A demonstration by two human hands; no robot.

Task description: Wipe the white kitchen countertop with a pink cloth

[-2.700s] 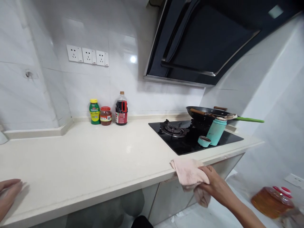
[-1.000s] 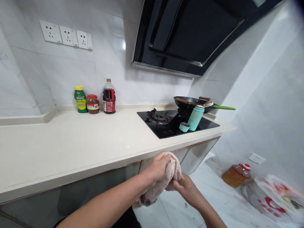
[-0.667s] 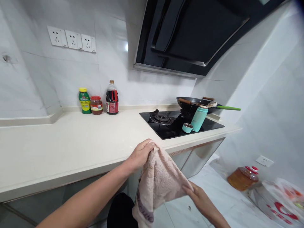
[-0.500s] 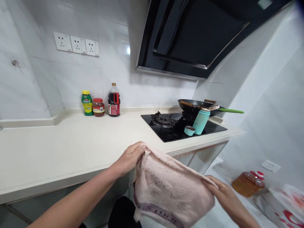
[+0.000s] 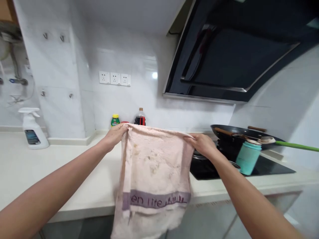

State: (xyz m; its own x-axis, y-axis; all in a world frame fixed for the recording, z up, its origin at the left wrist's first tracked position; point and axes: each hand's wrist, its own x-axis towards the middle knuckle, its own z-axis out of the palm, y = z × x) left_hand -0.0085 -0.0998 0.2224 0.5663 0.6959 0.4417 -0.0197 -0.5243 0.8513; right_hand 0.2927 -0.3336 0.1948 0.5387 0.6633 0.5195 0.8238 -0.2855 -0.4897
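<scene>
A pale pink towel (image 5: pixel 157 159) with a purple lettered band and brown stains hangs between my hands, in front of the counter edge. My left hand (image 5: pixel 116 135) is closed on its upper left corner. At the upper right corner, my right hand (image 5: pixel 201 143) pinches the fabric. The towel's top edge is stretched nearly level, and its lower part hangs down past the worktop. Behind it, the soy sauce bottle (image 5: pixel 140 117) and the green bottle with a yellow cap (image 5: pixel 115 120) are partly hidden.
The worktop (image 5: pixel 82 179) runs along the wall. A white spray bottle (image 5: pixel 33 131) stands at left. On the right, a black gas hob (image 5: pixel 271 166) bears a wok (image 5: pixel 233 132), a turquoise flask (image 5: pixel 248 157) and a green-handled utensil (image 5: pixel 296 145). A range hood (image 5: pixel 224 56) overhangs it.
Both hands have raised the towel, which now hangs opened out facing me rather than slanting low. The view has shifted left and up, bringing the spray bottle into sight.
</scene>
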